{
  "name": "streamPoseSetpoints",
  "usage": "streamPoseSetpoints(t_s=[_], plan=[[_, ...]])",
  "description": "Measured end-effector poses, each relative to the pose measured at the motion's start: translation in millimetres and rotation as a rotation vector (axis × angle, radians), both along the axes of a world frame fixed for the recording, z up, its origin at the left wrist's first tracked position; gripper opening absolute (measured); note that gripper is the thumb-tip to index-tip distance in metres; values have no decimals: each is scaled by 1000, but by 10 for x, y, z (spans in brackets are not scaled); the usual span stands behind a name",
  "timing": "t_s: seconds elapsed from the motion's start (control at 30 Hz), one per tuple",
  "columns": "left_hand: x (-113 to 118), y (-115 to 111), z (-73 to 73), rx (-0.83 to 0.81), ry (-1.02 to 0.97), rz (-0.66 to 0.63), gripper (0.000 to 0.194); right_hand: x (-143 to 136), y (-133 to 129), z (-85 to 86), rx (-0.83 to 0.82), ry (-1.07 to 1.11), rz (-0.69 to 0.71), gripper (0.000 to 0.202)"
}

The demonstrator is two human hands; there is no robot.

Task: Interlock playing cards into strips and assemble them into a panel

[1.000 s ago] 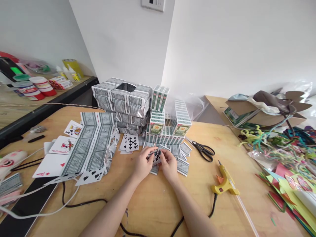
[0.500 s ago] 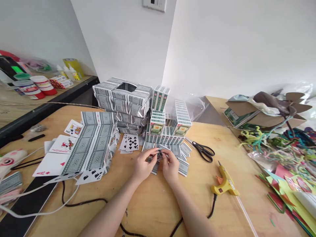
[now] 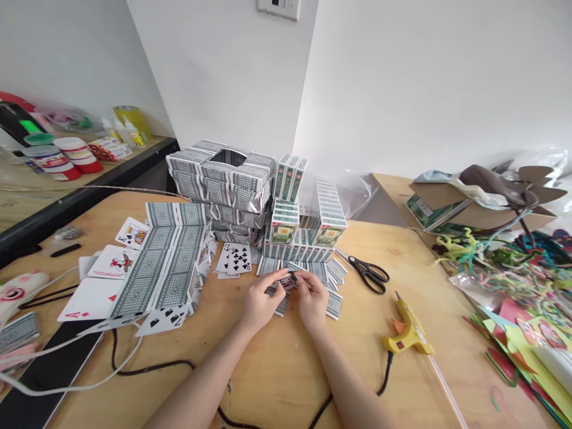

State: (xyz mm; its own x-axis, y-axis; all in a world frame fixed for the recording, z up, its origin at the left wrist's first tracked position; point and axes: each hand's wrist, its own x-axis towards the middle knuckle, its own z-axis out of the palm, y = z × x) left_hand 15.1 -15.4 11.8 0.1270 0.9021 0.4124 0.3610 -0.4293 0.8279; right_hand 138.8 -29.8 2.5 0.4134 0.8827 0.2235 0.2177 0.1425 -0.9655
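Note:
Between my hands is a playing card (image 3: 288, 282), small and partly covered by the fingers. My left hand (image 3: 263, 297) pinches its left side, and my right hand (image 3: 311, 297) grips its right side. Loose face-down cards (image 3: 333, 304) are spread beneath and beyond the hands. Just behind them stand green-and-white card boxes (image 3: 298, 252). To their left rises a stacked structure of patterned cards (image 3: 223, 185) with an opening on top. A folded card panel (image 3: 154, 262) lies farther left, beside face-up cards (image 3: 240, 258).
Black-handled scissors (image 3: 370, 274) and a yellow glue gun (image 3: 406, 333) lie to the right, the gun's black cord (image 3: 386, 375) running under my forearms. Colored paper (image 3: 522, 345) and pipe cleaners (image 3: 482, 256) fill the far right. White cables (image 3: 67, 387) cross the left.
My right hand has shifted slightly to the right, and more of the card's face shows between my fingers. The surrounding objects have stayed in place.

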Motion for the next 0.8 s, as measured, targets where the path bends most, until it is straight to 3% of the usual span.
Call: streamPoseSetpoints(t_s=[0.4, 0.53, 0.8], plan=[[20, 10, -8, -88, -140, -59, 44, 36, 49, -6, -9, 110, -48, 21], [-1, 48, -35, -106, -99, -3, 26, -1, 59, -17, -24, 159, 17, 18], [-32, 65, 2, 16, -15, 58, 20, 6, 16, 7, -72, -124, -18, 19]])
